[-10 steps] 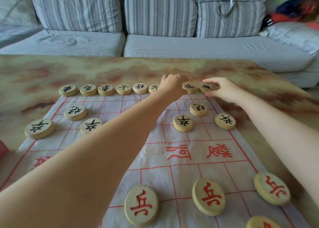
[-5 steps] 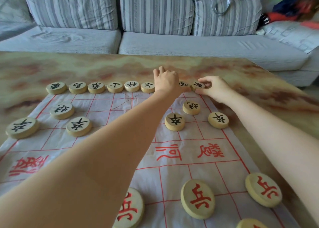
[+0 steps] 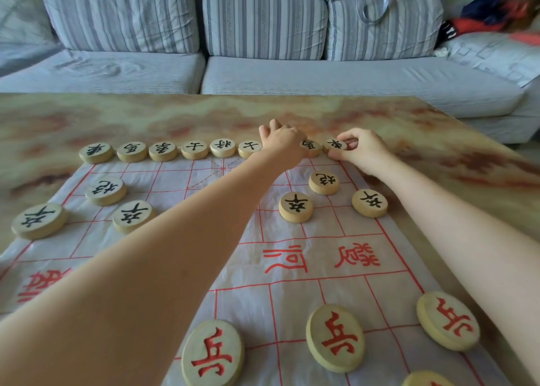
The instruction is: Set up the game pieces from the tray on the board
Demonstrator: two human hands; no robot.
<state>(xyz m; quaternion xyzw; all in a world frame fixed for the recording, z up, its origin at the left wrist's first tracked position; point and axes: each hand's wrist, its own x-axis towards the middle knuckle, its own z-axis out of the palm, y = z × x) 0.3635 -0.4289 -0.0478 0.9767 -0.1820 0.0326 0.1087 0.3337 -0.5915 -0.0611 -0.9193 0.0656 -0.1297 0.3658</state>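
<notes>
Eight black-lettered pieces [image 3: 194, 149] show in a row at the far border of the board [image 3: 181, 187], a thin white sheet with a red grid, in the upper middle of the frame. They sit almost edge to edge. The right hand [image 3: 362, 151] pinches the corner piece [image 3: 336, 146] at the row's right end, by the sheet's upper right corner. The left hand [image 3: 282, 143] covers the row two places left of it, back toward the camera, and whether it holds anything cannot be told. Nearer, six loose black pieces [image 3: 295, 207] stand apart on the grid, three on each side of the left forearm. The widest open stretch of sheet is the middle band with red lettering. Four red pieces [image 3: 335, 337] lie along the lower frame, one cut by the bottom edge. The marbled table [image 3: 146, 116] shows a broad strip beyond the row, up to a grey striped sofa [image 3: 263, 73].
</notes>
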